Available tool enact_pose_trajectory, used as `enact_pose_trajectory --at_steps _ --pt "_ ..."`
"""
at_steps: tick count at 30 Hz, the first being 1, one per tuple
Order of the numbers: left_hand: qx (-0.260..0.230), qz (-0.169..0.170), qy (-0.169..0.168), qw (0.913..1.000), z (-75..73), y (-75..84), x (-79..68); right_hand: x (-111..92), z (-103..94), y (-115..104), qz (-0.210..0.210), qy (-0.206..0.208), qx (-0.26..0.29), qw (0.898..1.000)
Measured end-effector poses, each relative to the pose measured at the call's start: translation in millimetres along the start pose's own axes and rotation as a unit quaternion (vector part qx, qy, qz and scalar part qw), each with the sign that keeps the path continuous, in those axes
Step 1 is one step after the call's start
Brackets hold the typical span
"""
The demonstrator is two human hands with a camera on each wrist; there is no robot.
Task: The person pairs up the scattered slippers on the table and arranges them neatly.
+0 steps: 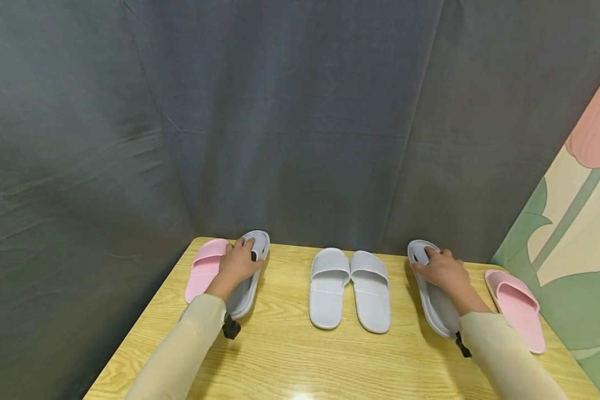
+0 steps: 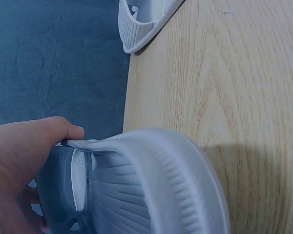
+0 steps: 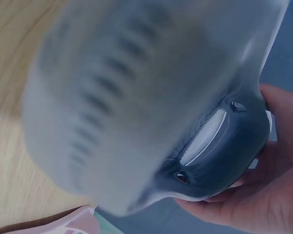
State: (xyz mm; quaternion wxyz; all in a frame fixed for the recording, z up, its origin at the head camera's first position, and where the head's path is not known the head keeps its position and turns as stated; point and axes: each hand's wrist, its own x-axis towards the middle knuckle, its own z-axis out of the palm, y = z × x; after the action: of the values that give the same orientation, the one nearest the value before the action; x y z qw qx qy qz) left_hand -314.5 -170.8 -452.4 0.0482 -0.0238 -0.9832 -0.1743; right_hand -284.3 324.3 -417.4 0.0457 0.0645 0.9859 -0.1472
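Note:
My left hand (image 1: 239, 265) grips a grey slipper (image 1: 250, 291) by its strap at the table's back left. In the left wrist view the thumb presses the strap's side, and the grey slipper's sole (image 2: 185, 170) faces the camera, tilted up. My right hand (image 1: 442, 272) holds a matching grey slipper (image 1: 431, 304) by its strap at the back right. The right wrist view shows this slipper's sole (image 3: 102, 97) close up and blurred, with the fingers around the strap end. Some of each slipper is hidden under the hand and forearm.
Between the hands, two light grey slippers (image 1: 330, 303) lie side by side, toes toward the grey curtain (image 1: 300, 139). A pink slipper (image 1: 201, 280) lies left of my left hand, another pink slipper (image 1: 522, 316) right of my right hand. All are on a wooden table (image 1: 290, 361).

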Motion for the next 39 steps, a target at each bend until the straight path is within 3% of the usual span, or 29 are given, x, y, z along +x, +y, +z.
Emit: enact_pose_trajectory --at_steps 15,39 --pt "0.001 0.016 0.024 0.9996 -2.7 4.7 -4.6 -3 2.8 -36 -0.015 0.006 0.004 1.000" --pt "-0.013 0.004 0.014 0.9998 -6.6 -2.8 -7.0 -5 11.5 -94 -0.017 0.000 0.004 1.000"
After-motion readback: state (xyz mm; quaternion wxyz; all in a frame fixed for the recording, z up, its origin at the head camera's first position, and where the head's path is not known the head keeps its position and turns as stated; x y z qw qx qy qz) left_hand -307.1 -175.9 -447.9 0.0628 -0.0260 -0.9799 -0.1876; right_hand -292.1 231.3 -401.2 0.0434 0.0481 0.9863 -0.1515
